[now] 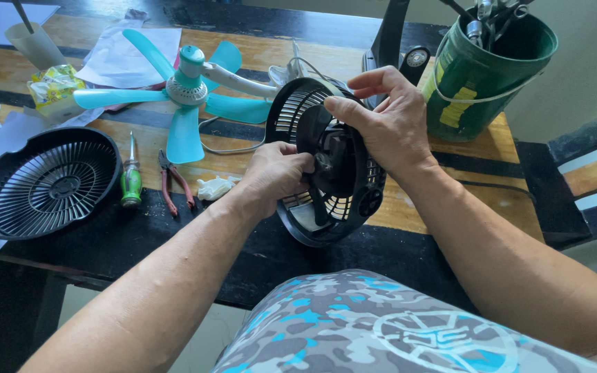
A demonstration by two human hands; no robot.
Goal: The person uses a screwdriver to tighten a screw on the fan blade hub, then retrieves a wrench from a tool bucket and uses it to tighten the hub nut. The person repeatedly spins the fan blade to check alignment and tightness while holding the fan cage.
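Observation:
A small black fan body [340, 200] with a round rear grille stands tilted on its edge on the table. My right hand [388, 117] grips its upper rim and the motor housing from the right. My left hand [274, 173] has its fingers closed on the centre of the fan at the motor hub. The fan's black front grille [39, 183] lies apart, face up, at the left of the table.
A turquoise fan blade unit [184, 93] lies behind the hands. A green-handled screwdriver [131, 183] and red-handled pliers [174, 183] lie left of my left hand. A green bucket of tools [478, 76] stands at the right. Papers and a cup [32, 45] sit far left.

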